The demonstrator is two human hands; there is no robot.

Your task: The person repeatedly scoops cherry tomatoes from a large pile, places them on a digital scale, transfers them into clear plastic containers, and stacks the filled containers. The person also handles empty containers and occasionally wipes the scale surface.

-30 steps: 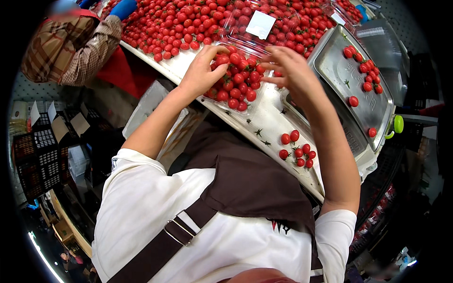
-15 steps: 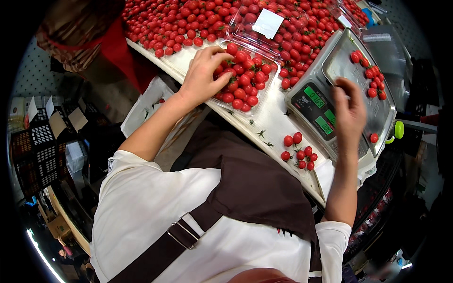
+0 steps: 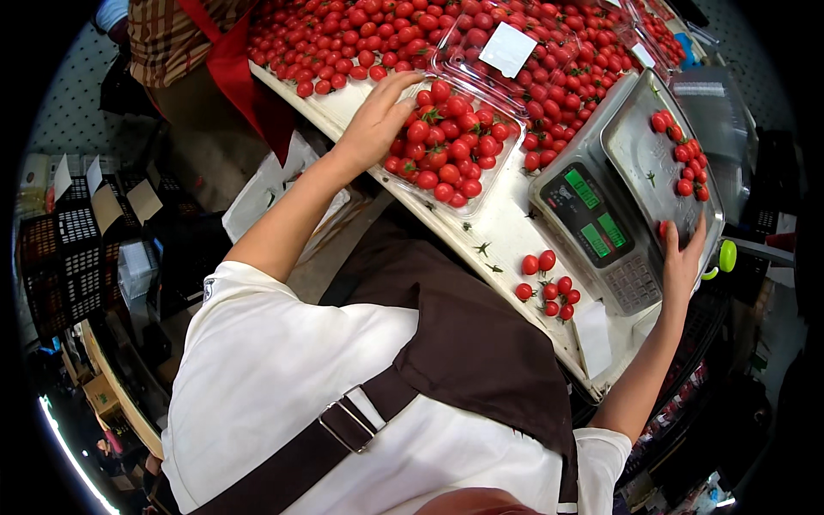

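Left hand (image 3: pixel 375 123): fingers spread flat on the near-left rim of the clear tray (image 3: pixel 477 194), gripping nothing.
Clear tray: heaped with cherry tomatoes (image 3: pixel 446 146), on the white counter (image 3: pixel 502 236).
Loose tomatoes (image 3: pixel 547 285): beside the scale (image 3: pixel 592 215).
Right hand (image 3: pixel 684 256): open, fingertips at a tomato (image 3: pixel 663 228) on the scale pan's near edge.

**What stays out of sight**

The left hand (image 3: pixel 375 123) covers the near corner of the clear tomato tray (image 3: pixel 481 184), hiding the fruit beneath its fingers. The right hand (image 3: pixel 682 257) masks part of the scale pan (image 3: pixel 639 146), and what its grip closes on cannot be told. The scale's green displays (image 3: pixel 592 210) are too small to read. The bystander in the plaid shirt (image 3: pixel 172 34) is cut off by the top edge.
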